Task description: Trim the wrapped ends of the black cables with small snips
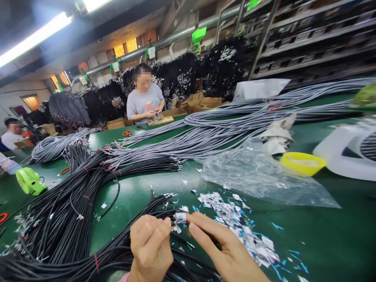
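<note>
My left hand (pixel 152 244) is closed in a fist at the lower middle, gripping a black cable near its end. From that end a bit of silvery foil (pixel 180 216) sticks out, with coloured wires beside it. The index finger and thumb of my right hand (pixel 220 243) come together at this foil from the right. Under and around my hands lies a bundle of black cables (pixel 114 250), tied with a red band. To the right of the cable end is a pile of foil scraps and blue wire bits (pixel 235 221).
More black cables (pixel 79 211) and long grey cables (pixel 164 143) stretch over the green table (pixel 329 239). A clear plastic bag (pixel 258 176), a yellow bowl (pixel 302 163) and a white fan (pixel 349 152) are at right. A green fan (pixel 29 181) stands left. A co-worker (pixel 145 96) sits opposite.
</note>
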`<state>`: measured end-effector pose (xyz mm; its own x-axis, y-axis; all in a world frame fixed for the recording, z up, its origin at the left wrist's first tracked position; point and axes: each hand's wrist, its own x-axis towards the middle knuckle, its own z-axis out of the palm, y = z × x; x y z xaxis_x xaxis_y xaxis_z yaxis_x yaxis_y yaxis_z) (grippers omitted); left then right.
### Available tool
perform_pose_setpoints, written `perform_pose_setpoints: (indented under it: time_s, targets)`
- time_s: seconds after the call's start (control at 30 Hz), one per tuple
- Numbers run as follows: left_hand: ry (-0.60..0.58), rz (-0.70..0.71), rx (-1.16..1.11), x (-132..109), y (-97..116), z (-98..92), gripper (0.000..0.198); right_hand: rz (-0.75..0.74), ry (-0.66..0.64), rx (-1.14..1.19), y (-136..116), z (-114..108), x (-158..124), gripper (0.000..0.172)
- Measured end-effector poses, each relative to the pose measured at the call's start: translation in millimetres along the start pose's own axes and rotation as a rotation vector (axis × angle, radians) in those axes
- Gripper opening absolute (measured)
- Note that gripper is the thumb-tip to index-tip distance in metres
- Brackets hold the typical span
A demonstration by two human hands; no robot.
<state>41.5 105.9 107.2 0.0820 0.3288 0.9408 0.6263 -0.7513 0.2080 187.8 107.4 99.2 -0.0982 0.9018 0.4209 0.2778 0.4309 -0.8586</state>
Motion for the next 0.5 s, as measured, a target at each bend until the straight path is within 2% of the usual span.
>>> perform_pose_setpoints:
  time_s: [0.1, 0.2, 0.37, 0.5]
  targets:
    - [-0.011, 0.002, 0.004, 1, 1, 0.3, 0.017, -0.054, 0.0, 0.006, -8, -2, 4, 0.04]
    - [-0.019, 0.004, 0.008, 1, 1, 0.7, 0.017, -0.078, 0.005, 0.001, -6, -1, 3, 0.036]
    - [-0.023, 0.012, 0.005, 1, 1, 1.7, 0.017, -0.071, 0.001, 0.02, 4, 2, -2, 0.03]
    - [-0.026, 0.011, 0.01, 1, 2, 1.7, 0.017, -0.061, -0.015, 0.026, 1, 2, 0, 0.031]
